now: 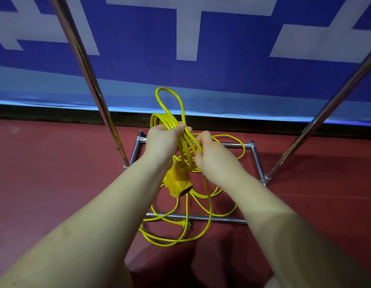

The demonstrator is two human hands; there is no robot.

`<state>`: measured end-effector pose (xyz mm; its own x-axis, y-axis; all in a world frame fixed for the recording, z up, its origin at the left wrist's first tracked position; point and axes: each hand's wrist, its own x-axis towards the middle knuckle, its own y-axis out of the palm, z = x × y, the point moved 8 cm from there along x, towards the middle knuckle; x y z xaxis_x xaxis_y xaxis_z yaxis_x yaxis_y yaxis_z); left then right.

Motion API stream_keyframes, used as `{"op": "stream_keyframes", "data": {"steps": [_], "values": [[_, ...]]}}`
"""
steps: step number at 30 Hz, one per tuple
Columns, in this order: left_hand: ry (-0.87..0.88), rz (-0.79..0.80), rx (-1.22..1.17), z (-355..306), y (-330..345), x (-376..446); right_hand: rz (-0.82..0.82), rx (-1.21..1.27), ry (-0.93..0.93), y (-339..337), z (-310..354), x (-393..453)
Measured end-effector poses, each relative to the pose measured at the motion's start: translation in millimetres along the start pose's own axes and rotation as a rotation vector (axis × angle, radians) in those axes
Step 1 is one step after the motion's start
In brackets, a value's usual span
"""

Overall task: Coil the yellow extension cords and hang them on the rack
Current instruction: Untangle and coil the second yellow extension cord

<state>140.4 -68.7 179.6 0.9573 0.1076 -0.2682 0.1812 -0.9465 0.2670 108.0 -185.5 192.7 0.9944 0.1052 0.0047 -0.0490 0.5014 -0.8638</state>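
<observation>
Red floor (pixel 55 183) fills the lower frame beneath a blue-and-white banner (pixel 222 69). At centre, the left hand (pixel 162 140) has its grip clenched around a bundle of coiled yellow extension cord (pixel 170 121); the right hand (pixel 213 154) pinches one strand beside it. Its socket block (pixel 177 183) dangles below. Loose loops lie across the chrome rack (pixel 201 217) base.

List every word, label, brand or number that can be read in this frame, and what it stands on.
None can be read.
Blue banner: large white strokes, cropped by the frame, so no character reads whole.
Yellow socket block hanging from the coil the left hand holds: no marking legible.
Plug on the floor: too small to tell.
</observation>
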Motion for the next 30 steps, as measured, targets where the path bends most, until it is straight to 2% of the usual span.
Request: {"op": "stream_keyframes", "data": {"steps": [3,5,7,10,12,13,17,21,26,30], "values": [[0.013,-0.015,-0.039,-3.4,-3.3,2.0,0.109,0.083,0.054,10.9,-14.0,0.4],[0.025,-0.014,-0.037,-7.0,-6.0,4.2,0.088,0.143,0.036,6.8,-17.0,-0.2],[0.027,-0.019,-0.035,-10.5,-11.3,7.9,-0.044,0.303,0.018,-8.2,-16.6,-1.7],[-0.018,-0.037,-0.002,-9.6,-21.7,14.7,-0.389,0.542,0.025,-46.0,-25.5,-8.8],[-0.035,-0.003,0.162,-6.0,-25.0,17.5,-0.536,0.550,0.046,-64.3,-35.3,-14.1],[-0.036,0.020,0.254,-4.2,-25.5,18.1,-0.554,0.497,0.053,-68.8,-38.1,-14.9],[-0.032,0.093,0.490,-1.8,-28.6,20.1,-0.491,0.245,0.028,-72.4,-34.7,-13.1],[0.009,0.113,0.581,-6.6,-33.5,20.9,-0.397,0.050,0.010,-75.7,-28.6,-8.8],[0.056,0.114,0.605,-9.8,-33.1,19.9,-0.057,-0.191,-0.037,-53.2,-21.7,-3.4],[0.046,0.213,0.620,-4.7,-21.3,14.6,0.213,-0.017,-0.095,-27.8,-15.6,-4.9]]}}
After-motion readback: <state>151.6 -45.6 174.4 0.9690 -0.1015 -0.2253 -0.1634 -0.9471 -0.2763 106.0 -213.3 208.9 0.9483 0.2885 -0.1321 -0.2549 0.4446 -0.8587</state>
